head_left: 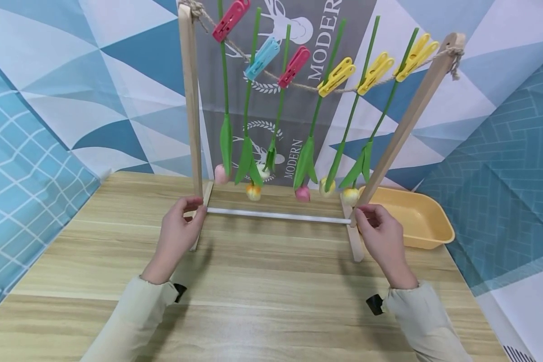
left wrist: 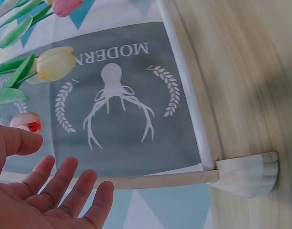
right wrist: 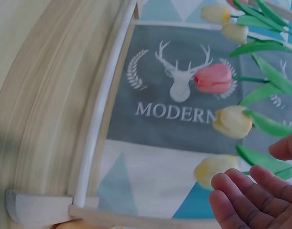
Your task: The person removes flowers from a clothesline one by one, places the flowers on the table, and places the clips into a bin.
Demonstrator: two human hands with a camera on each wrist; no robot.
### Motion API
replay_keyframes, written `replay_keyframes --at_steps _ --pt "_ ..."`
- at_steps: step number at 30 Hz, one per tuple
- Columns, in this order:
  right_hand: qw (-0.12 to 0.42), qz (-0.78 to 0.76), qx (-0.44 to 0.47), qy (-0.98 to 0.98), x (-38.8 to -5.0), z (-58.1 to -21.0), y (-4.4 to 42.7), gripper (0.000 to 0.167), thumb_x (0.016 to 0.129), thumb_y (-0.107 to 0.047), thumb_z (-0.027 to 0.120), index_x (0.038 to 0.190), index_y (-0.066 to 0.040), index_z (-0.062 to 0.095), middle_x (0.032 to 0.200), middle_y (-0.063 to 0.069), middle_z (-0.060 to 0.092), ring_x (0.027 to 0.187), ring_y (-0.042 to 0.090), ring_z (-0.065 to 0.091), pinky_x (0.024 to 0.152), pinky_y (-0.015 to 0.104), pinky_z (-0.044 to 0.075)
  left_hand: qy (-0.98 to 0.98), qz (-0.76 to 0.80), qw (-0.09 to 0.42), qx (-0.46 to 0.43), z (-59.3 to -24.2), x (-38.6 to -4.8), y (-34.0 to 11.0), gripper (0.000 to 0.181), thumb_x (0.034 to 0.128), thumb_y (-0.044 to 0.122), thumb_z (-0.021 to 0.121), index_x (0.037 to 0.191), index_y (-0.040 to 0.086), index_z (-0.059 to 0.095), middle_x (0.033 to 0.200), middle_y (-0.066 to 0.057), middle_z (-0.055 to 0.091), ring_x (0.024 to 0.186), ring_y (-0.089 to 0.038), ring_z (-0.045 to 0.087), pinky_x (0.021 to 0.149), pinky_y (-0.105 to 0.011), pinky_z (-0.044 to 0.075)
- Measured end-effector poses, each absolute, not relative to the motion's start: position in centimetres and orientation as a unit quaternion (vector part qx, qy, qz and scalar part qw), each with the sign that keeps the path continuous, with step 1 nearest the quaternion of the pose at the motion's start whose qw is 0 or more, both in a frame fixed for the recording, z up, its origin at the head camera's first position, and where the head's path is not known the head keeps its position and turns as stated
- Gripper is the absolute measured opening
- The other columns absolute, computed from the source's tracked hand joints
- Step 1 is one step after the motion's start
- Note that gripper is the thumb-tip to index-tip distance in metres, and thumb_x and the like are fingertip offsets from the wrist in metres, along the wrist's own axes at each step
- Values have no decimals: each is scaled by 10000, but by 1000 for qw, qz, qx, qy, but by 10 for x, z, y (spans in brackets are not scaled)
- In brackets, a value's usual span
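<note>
A wooden frame of two posts, a left post (head_left: 191,100) and a right post (head_left: 409,120), stands on the table with a white crossbar (head_left: 278,215) low between them. Beside the left post's foot is my left hand (head_left: 181,226); in the left wrist view its fingers are spread and hold nothing. My right hand (head_left: 382,234) is at the right post's lower end, its fingers loosely bent and empty in the right wrist view. Several tulips hang head down from a twine (head_left: 305,87), clipped by pegs, such as a blue clothespin (head_left: 262,59) and a yellow clothespin (head_left: 337,77).
An orange plastic basin (head_left: 416,216) stands behind the right post. The wooden table (head_left: 253,301) stretches toward me. Behind the frame hangs a patterned cloth (head_left: 136,90) of triangles with a grey panel.
</note>
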State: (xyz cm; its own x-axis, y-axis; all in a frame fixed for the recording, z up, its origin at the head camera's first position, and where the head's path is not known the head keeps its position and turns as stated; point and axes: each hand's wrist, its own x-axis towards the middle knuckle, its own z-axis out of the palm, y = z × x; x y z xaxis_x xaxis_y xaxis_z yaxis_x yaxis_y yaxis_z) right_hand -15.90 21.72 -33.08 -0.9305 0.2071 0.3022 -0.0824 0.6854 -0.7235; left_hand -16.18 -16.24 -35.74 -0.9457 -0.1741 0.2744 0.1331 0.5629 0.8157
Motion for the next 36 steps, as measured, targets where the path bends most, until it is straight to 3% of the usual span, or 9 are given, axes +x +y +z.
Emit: replay_keyframes --at_steps 21,36 --pt "154 438 51 -884 -156 -314 175 276 927 -294 566 1063 -71 652 901 85 667 740 110 565 631 187 458 -839 -500 216 -2 -332 -161 -150 288 947 228 525 1148 25 566 1106 -114 626 1009 -171 563 845 -344 461" --pt "147 490 105 -853 -163 -294 142 250 909 -250 608 1065 -61 655 913 82 676 771 170 580 630 198 471 -805 -536 252 -31 -308 -166 -139 249 932 182 549 1115 16 575 1066 -107 626 951 -106 532 822 -312 451"
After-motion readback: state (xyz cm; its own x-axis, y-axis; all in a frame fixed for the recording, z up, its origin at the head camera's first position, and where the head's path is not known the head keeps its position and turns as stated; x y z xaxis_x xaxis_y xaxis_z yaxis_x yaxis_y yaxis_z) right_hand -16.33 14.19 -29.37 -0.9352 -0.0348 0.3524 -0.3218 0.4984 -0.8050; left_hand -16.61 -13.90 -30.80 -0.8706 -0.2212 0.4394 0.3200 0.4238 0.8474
